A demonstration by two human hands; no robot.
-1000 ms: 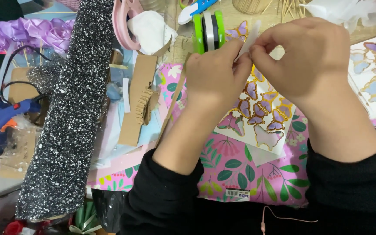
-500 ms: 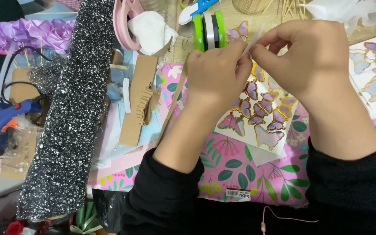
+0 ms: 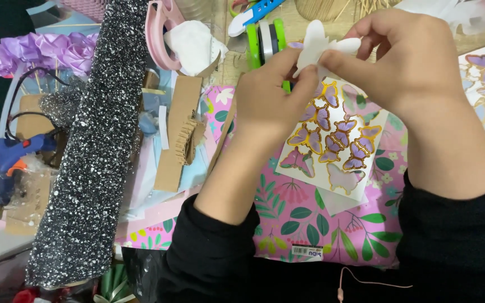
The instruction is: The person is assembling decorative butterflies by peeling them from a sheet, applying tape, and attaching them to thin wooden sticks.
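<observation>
Both hands (image 3: 332, 84) apparently pinching white cutout (image 3: 316, 42)

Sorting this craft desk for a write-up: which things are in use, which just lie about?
In use: left hand, right hand, white butterfly cutout, butterfly sticker sheet.
Lying about: blue glue gun, glittery black roll, purple ribbon flowers, cardboard strip.

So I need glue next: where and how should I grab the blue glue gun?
Take the blue glue gun by its handle, probably with the left hand, coming from above. It lies flat at the table's left edge with its nozzle toward you, so stay clear of that tip.
</observation>
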